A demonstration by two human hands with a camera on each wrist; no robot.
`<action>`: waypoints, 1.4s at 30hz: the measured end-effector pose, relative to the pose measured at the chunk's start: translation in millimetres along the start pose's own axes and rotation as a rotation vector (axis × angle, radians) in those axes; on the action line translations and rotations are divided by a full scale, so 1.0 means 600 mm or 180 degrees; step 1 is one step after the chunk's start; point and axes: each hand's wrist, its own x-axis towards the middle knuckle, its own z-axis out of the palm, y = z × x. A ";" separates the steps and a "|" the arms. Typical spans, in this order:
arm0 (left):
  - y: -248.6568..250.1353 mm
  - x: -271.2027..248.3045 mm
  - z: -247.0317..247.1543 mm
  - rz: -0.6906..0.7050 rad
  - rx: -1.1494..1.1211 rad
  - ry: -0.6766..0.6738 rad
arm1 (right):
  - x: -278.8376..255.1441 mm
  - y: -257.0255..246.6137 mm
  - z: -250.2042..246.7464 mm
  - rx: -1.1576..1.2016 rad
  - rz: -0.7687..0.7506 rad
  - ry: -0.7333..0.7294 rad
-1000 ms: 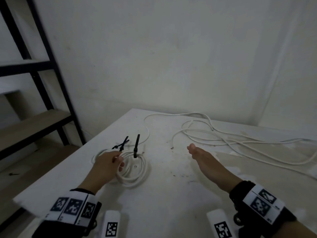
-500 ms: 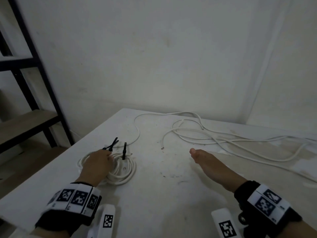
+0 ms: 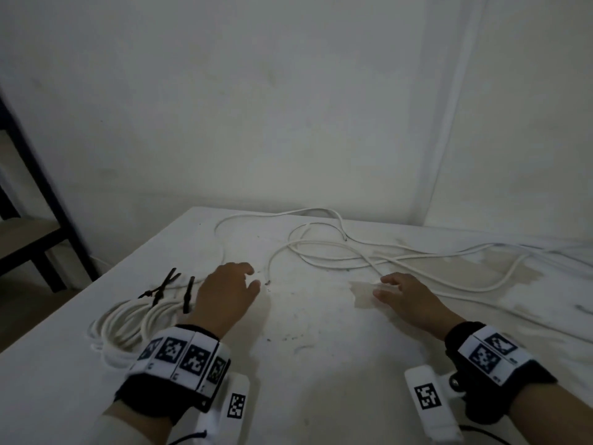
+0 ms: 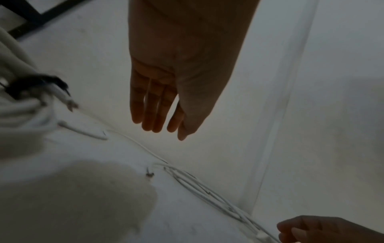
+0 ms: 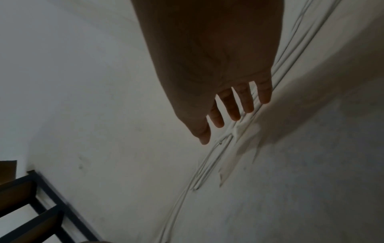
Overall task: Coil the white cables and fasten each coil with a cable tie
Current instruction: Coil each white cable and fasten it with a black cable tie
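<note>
A coiled white cable (image 3: 128, 326) lies at the table's left, with black cable ties (image 3: 187, 293) sticking up from its far side. My left hand (image 3: 247, 277) hovers open just right of the coil, fingers straight, close to the bare end (image 3: 268, 281) of a loose white cable (image 3: 337, 248) that sprawls across the back. My right hand (image 3: 390, 285) is open, its fingers spread over a strand of that loose cable. In the left wrist view the left hand (image 4: 160, 118) holds nothing, with the tied coil (image 4: 20, 106) to its left. In the right wrist view the right hand's fingers (image 5: 234, 106) hang above the strands (image 5: 207, 164).
A black metal shelf (image 3: 41, 200) stands left of the white table (image 3: 288, 364), beyond its left edge. A white wall runs close behind the table. A pale peeling patch (image 3: 362, 297) marks the tabletop by my right hand.
My left hand has let go of the coil and moved right toward the loose cable's end. My right hand has moved right and forward over the loose strands.
</note>
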 end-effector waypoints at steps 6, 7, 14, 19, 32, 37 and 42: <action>0.049 0.056 0.053 -0.0122 0.0027 -0.0653 | 0.024 0.048 -0.021 -0.0683 0.0212 0.0045; 0.053 0.068 0.061 -0.0176 0.0114 -0.0731 | 0.026 0.051 -0.021 -0.0851 0.0241 -0.0029; 0.071 0.127 0.102 -0.0784 0.0501 -0.0886 | 0.032 0.056 -0.016 -0.1205 0.0144 -0.0123; 0.070 0.147 0.112 -0.1163 0.0475 -0.0971 | 0.034 0.051 -0.013 -0.1156 0.0036 -0.0071; 0.102 0.082 0.085 -0.0788 -0.1675 -0.0091 | 0.005 0.046 -0.064 -0.0963 -0.0390 0.0362; 0.143 0.040 0.040 -0.0204 -0.2487 0.0533 | -0.012 0.033 -0.089 -0.0902 -0.1029 0.1004; 0.166 0.021 0.001 0.0131 -0.2754 0.0705 | -0.026 0.025 -0.113 -0.1054 -0.1459 0.1603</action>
